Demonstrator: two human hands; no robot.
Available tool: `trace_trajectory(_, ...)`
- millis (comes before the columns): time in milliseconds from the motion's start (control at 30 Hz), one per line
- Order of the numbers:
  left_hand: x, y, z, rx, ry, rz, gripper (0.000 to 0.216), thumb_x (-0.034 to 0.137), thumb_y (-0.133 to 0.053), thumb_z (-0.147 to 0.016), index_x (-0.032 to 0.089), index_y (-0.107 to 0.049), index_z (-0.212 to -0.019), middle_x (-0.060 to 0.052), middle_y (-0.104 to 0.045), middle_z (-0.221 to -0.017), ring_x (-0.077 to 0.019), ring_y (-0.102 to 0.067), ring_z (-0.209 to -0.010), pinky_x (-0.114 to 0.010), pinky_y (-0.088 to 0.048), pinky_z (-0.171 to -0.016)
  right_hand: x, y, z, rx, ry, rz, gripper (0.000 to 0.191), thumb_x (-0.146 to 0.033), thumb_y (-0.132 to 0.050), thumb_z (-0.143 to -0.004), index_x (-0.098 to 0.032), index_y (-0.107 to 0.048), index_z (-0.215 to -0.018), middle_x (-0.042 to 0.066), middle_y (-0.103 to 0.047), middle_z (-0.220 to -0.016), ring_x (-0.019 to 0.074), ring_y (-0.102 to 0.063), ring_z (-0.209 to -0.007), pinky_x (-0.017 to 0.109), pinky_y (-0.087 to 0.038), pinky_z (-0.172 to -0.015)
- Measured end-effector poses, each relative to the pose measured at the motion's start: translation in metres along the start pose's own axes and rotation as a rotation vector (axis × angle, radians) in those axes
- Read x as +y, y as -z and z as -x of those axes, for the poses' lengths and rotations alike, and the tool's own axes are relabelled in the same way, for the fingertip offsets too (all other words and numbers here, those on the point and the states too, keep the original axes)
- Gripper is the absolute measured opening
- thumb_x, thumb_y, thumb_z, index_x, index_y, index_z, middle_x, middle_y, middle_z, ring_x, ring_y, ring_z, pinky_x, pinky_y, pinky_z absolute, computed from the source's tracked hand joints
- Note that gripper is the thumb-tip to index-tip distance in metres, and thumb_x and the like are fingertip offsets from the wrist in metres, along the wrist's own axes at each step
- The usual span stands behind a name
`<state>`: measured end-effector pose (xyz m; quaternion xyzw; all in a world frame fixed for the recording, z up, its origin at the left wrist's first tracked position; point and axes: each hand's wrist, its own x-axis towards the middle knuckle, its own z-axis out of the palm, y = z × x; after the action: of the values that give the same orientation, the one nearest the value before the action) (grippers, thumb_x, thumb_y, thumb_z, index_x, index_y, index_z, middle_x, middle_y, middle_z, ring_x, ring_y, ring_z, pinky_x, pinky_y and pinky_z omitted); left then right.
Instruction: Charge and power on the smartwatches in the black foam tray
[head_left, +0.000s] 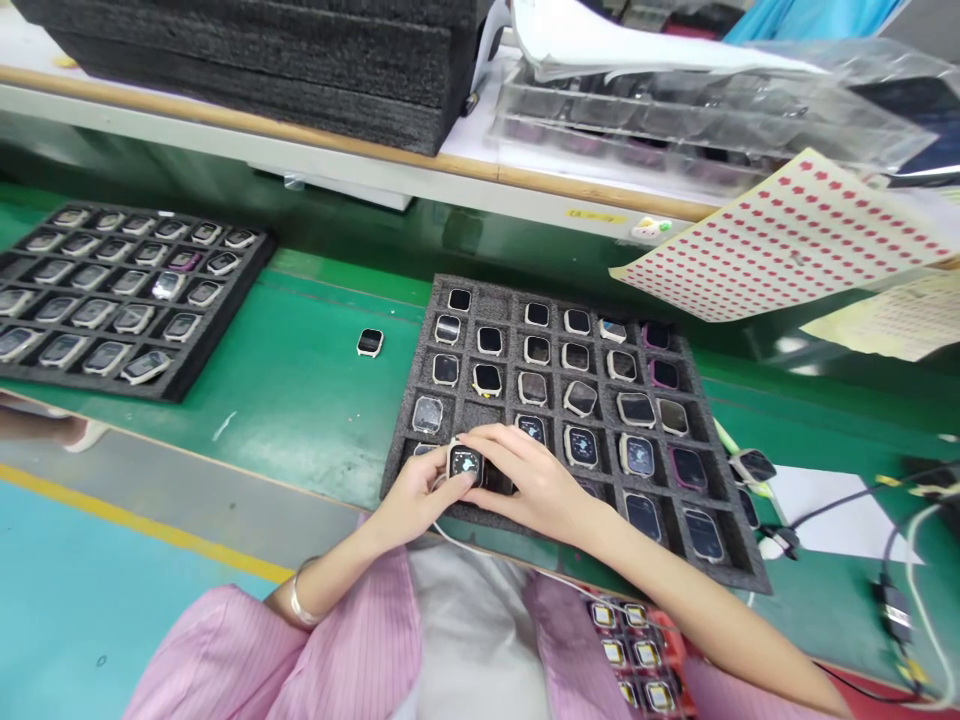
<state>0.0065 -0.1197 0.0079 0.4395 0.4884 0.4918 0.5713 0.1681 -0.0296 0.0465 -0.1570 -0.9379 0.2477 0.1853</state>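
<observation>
A black foam tray (pixel 739 555) lies in front of me on the green belt, its pockets filled with several smartwatch bodies. Both hands meet at its near left corner. My left hand (pixel 414 496) and my right hand (pixel 534 482) pinch one watch body (pixel 465 463) with a lit dial between their fingertips, just above the tray's front row. A thin white cable runs from under my hands toward my lap.
A second foam tray (pixel 225 320) of watch bodies lies at the left. One loose watch (pixel 370 342) sits on the belt between the trays. A red-dot sticker sheet (pixel 787 240) hangs at right. Cables and a charger (pixel 892 605) lie at right. Another tray (pixel 630 655) rests on my lap.
</observation>
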Motion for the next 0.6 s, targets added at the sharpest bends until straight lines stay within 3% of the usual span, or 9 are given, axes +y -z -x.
trace_trajectory(267, 0.000, 0.000, -0.001, -0.009, -0.003, 0.005, 0.021, 0.031, -0.057, -0.086, 0.012, -0.062, -0.094, -0.003, -0.059, -0.084, -0.0156, -0.052, -0.078, -0.026, -0.042, -0.074, -0.004, 0.003, -0.002, -0.010, -0.004, -0.025, 0.041, -0.037, -0.060, -0.089, -0.014, -0.051, -0.121, 0.013, -0.061, -0.109, 0.0251, -0.059, -0.099, 0.042, -0.051, -0.084)
trace_trajectory(400, 0.002, -0.001, 0.003, -0.036, -0.009, 0.034, 0.026, 0.031, -0.058, -0.085, 0.015, -0.059, -0.105, -0.003, -0.059, -0.089, -0.0143, -0.051, -0.079, -0.024, -0.042, -0.073, -0.002, 0.011, -0.007, -0.012, -0.051, -0.140, 0.038, -0.034, -0.064, -0.086, -0.018, -0.052, -0.119, 0.010, -0.062, -0.109, 0.0238, -0.059, -0.100, 0.040, -0.050, -0.086)
trace_trajectory(467, 0.005, 0.000, 0.010, -0.064, 0.000, 0.066, 0.031, 0.033, -0.061, -0.083, 0.017, -0.057, -0.109, -0.002, -0.058, -0.088, -0.0130, -0.051, -0.075, -0.023, -0.043, -0.070, 0.005, 0.013, -0.008, 0.054, -0.103, -0.207, 0.036, -0.033, -0.064, -0.086, -0.020, -0.052, -0.118, 0.009, -0.060, -0.111, 0.0231, -0.059, -0.102, 0.039, -0.050, -0.088)
trace_trajectory(533, 0.009, 0.002, 0.017, -0.039, 0.019, 0.083, 0.031, 0.035, -0.063, -0.082, 0.017, -0.057, -0.106, -0.002, -0.058, -0.084, -0.0122, -0.051, -0.071, -0.023, -0.042, -0.067, 0.017, 0.012, -0.008, 0.121, -0.153, -0.173, 0.036, -0.033, -0.065, -0.085, -0.020, -0.053, -0.116, 0.010, -0.059, -0.112, 0.0243, -0.058, -0.105, 0.040, -0.048, -0.091)
trace_trajectory(600, 0.013, 0.007, 0.024, 0.032, 0.040, 0.069, 0.025, 0.035, -0.062, -0.083, 0.016, -0.058, -0.100, -0.002, -0.059, -0.083, -0.0130, -0.054, -0.073, -0.024, -0.044, -0.069, 0.028, 0.009, -0.008, 0.097, -0.183, -0.018, 0.035, -0.033, -0.067, -0.083, -0.018, -0.055, -0.113, 0.012, -0.058, -0.113, 0.0278, -0.057, -0.106, 0.045, -0.047, -0.090)
